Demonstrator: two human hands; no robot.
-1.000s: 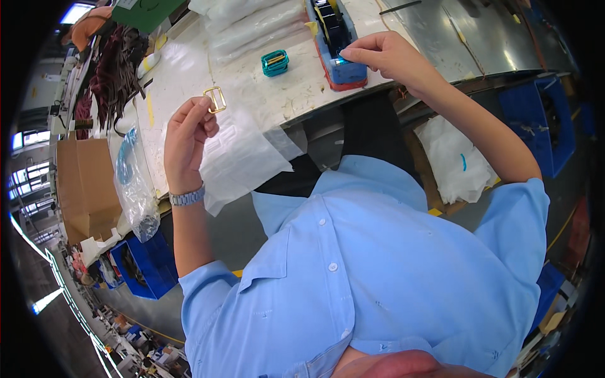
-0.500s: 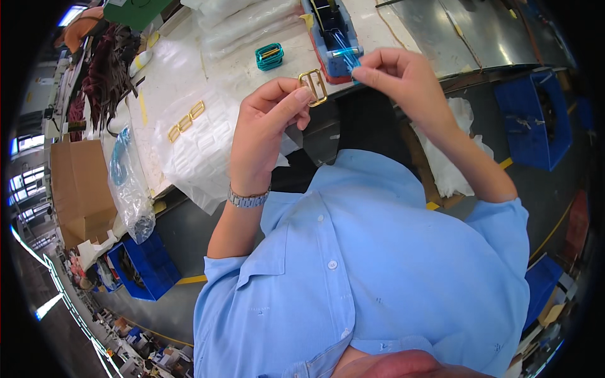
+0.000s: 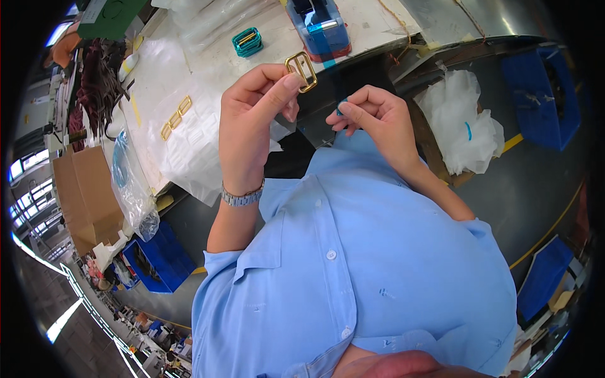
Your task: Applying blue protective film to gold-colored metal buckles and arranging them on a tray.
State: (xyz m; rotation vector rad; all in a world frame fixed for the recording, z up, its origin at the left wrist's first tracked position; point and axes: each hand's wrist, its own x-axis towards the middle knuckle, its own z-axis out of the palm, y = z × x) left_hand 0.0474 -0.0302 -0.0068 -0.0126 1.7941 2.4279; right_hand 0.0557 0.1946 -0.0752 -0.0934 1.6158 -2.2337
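Note:
My left hand (image 3: 252,116) pinches a gold rectangular slide buckle (image 3: 302,68) between thumb and fingers, just in front of the table edge. To its right, my right hand (image 3: 381,123) has its fingertips closed on the end of a blue see-through tape strip (image 3: 333,79). That strip runs down from a blue tape dispenser (image 3: 342,34) at the table edge. Left of the dispenser lies a bundle of buckles wrapped in teal tape (image 3: 247,43). Several gold buckles (image 3: 175,118) lie in a row on clear plastic bags at the left.
A white plastic bag (image 3: 457,120) with a blue tape scrap on it sits in a carton at the right. Blue bins (image 3: 542,101) stand on the floor on both sides. At the left are a brown carton (image 3: 88,195) and dark red straps (image 3: 97,82).
My right hand has moved down and toward me from the dispenser, with a tape strip now stretched out behind it. A blue tape scrap now shows over the white bag. The left hand still holds the buckle.

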